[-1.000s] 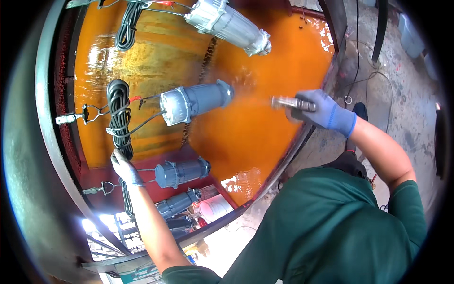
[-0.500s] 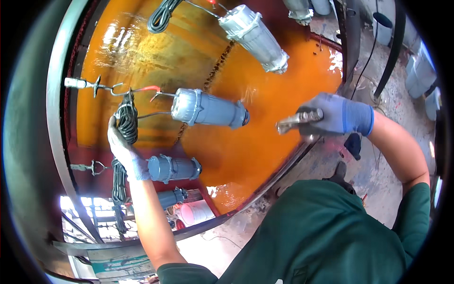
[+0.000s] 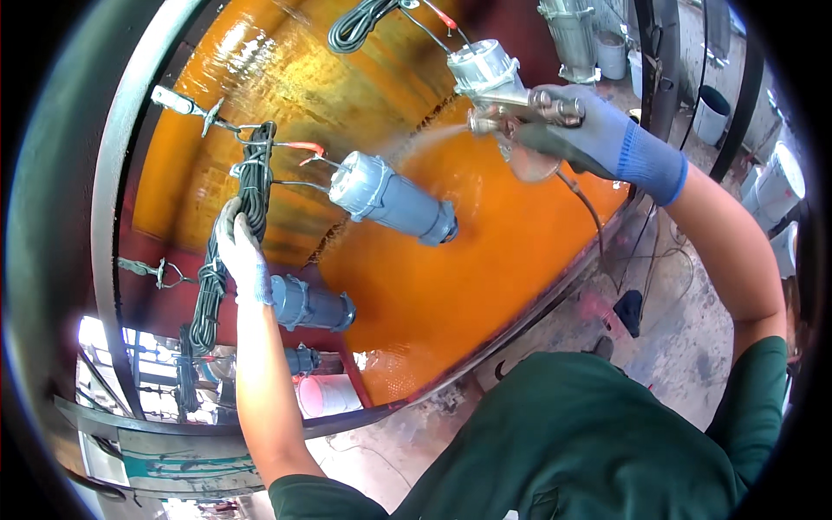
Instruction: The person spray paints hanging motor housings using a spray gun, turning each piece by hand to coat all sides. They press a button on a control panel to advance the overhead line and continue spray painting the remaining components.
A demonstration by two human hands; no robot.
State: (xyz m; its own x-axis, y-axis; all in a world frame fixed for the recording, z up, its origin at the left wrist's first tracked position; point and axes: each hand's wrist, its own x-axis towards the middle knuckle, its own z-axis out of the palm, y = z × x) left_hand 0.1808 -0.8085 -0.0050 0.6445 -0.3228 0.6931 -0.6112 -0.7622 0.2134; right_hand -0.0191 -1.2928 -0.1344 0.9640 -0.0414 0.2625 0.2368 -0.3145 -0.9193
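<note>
My right hand (image 3: 594, 134), in a blue-grey glove, is closed round a metal spray gun (image 3: 492, 120) with a cup below it. A pale mist leaves the nozzle toward the upper end of a grey-blue cylindrical pump (image 3: 394, 201). That pump hangs tilted from a hook with a red-sleeved wire. My gloved left hand (image 3: 238, 256) grips the lower part of the pump's coiled black cable (image 3: 256, 169). A second coil (image 3: 208, 308) hangs just below that hand, beside another grey-blue pump (image 3: 312, 303). The spray gun partly covers a lighter grey pump (image 3: 485, 69) farther back.
Orange-coated booth walls and floor (image 3: 433, 321) surround the pumps. A curved metal frame (image 3: 108, 208) runs along the left. A hose (image 3: 589, 204) trails from the spray gun. Another grey pump (image 3: 570, 39) hangs at the back right; white buckets (image 3: 774, 186) stand at the right.
The spray gun has moved left and up, and mist now shows at its nozzle. The held coil shifted slightly right and up, and its pump tilted more steeply.
</note>
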